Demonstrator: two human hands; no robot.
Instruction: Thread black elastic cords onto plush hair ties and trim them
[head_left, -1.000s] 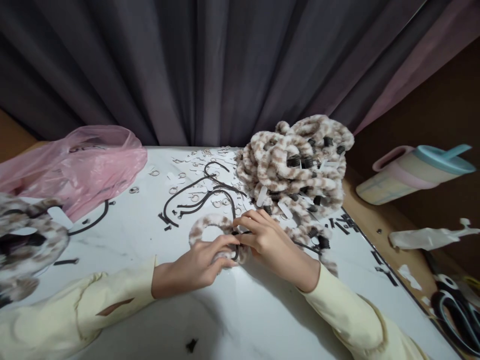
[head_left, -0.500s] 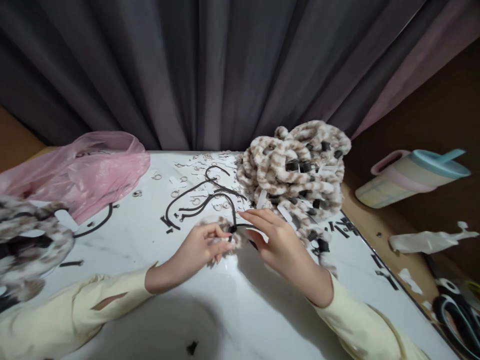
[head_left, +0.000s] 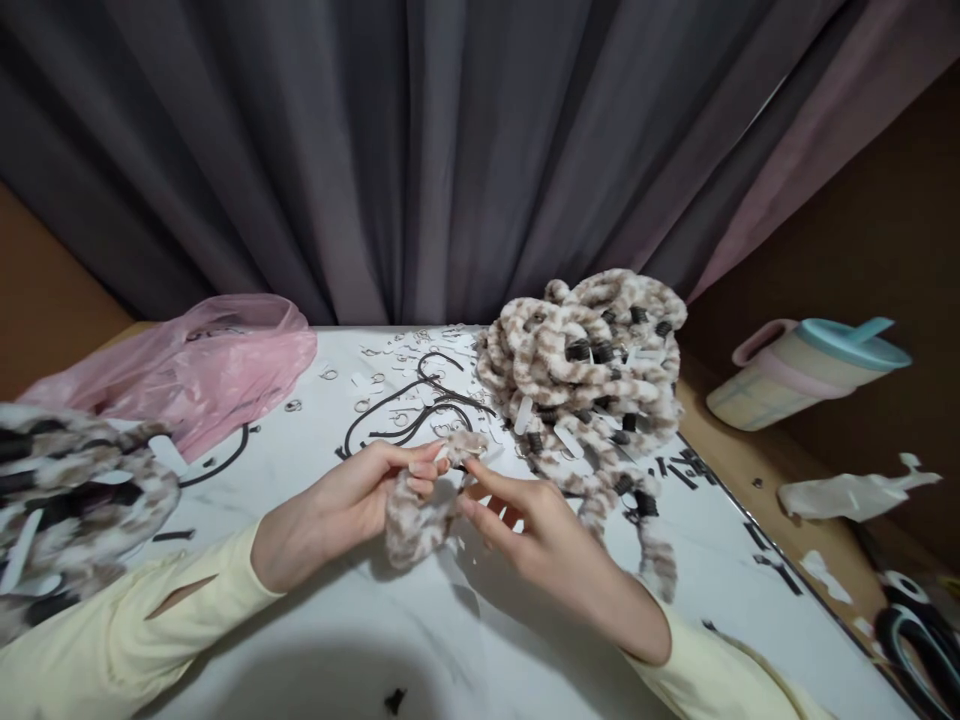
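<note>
A fluffy white-and-brown plush strap (head_left: 412,530) hangs in a curved loop between my two hands, just above the white table. My left hand (head_left: 349,495) is closed on it, thumb and fingers pinching near its upper end. The fingertips of my right hand (head_left: 525,515) press together on the same strap at a small dark spot, mostly hidden by the fingers. Beyond the hands lie loose black cords (head_left: 375,400) among small metal rings (head_left: 362,405). A large heap of similar plush straps (head_left: 525,345) with black bands and white tags rises behind my right hand.
More plush straps (head_left: 154,500) lie at the left, beside a pink plastic bag (head_left: 247,355). Black cord scraps (head_left: 682,468) are strewn along the right table edge. Past it are a lidded cup (head_left: 787,385), a white pouch (head_left: 847,492) and black-handled scissors (head_left: 907,640).
The plush strap has been raised and now shows as a loop between my hands. My right hand has closed in on it; the black cord near its fingers no longer shows there.
</note>
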